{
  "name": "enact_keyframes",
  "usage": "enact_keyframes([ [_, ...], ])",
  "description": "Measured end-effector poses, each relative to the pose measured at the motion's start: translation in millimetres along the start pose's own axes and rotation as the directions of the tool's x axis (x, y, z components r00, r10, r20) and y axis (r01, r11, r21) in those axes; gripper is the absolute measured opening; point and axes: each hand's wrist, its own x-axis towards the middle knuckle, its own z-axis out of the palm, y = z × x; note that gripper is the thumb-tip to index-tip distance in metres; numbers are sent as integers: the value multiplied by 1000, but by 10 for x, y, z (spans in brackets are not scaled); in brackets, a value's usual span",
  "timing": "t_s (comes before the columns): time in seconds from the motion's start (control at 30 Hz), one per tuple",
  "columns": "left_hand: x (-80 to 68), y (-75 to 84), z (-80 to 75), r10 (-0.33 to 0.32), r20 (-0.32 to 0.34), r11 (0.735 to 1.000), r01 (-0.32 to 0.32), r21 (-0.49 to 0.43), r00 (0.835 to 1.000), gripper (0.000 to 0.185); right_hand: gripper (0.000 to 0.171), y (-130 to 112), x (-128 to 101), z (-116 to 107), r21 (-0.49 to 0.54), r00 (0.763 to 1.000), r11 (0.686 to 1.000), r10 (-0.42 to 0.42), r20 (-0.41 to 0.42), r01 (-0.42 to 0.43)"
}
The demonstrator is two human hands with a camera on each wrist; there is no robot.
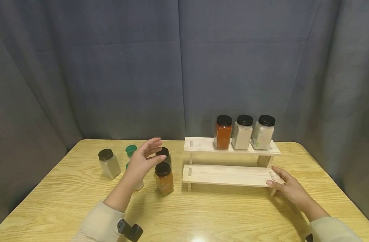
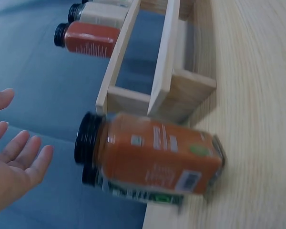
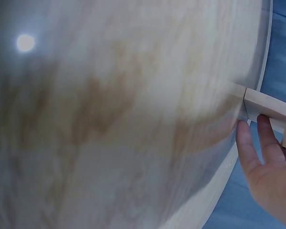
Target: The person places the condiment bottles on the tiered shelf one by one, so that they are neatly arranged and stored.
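My left hand hovers over the left group of spice jars, thumb and fingers spread apart and nothing between them. Just right of it stands an orange-brown spice jar with a black lid, large in the left wrist view. Behind that is a second black-lidded jar, partly covered by my fingers. At the right end of a two-tier wooden rack, my right hand holds the lower shelf, thumb at the front edge and fingers farther back. In the right wrist view, fingertips touch the wood.
On the rack's upper shelf stand a red-orange jar and two pale jars, all black-lidded. At left are a pale jar and a green-lidded shaker, with another green lid mostly hidden behind my wrist. A grey curtain hangs behind the table.
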Motion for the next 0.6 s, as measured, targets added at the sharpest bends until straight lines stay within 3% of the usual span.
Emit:
enact_keyframes([
  [0.6, -326, -137, -415, -28, -123, 999, 31, 23, 992, 56, 75, -2, 6, -2, -19, 1000, 1000, 0, -10, 0],
])
